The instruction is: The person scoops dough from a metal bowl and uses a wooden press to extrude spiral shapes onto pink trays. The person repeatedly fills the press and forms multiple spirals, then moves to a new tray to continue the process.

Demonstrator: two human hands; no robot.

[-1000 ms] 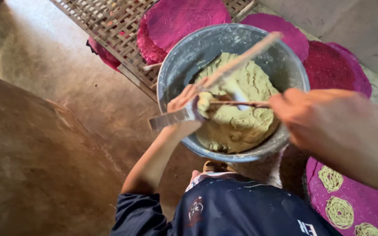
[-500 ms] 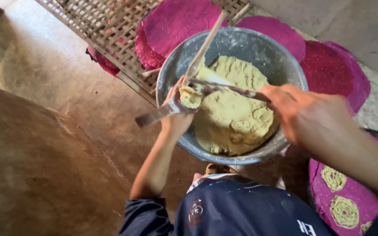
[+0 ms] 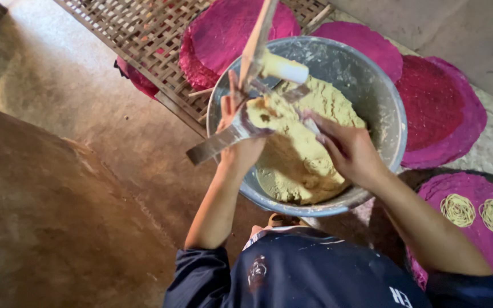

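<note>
Work in hand: filling a metal press tool (image 3: 241, 128) with yellow-green dough (image 3: 309, 142) from a large grey basin (image 3: 389, 108), centre of the frame.
Left hand (image 3: 238, 140): fingers closed around the tool, holding it over the basin's left rim; a wooden lever (image 3: 258, 40) rises from it toward the top edge.
Right hand (image 3: 346, 148): fingers curled, pushing a lump of dough against the tool; whether they grip anything else, I cannot tell.
Done: two small noodle coils (image 3: 477, 212) lie on a magenta mat (image 3: 457, 245), lower right.
Left: the basin looks well over half full, and other magenta mats (image 3: 440, 102) at upper right are bare.
Edges: the basin rim sits just under both wrists; a woven bamboo rack (image 3: 138, 34) borders it at upper left.
Open room: bare earthen floor (image 3: 58, 188) across the left of the frame.
</note>
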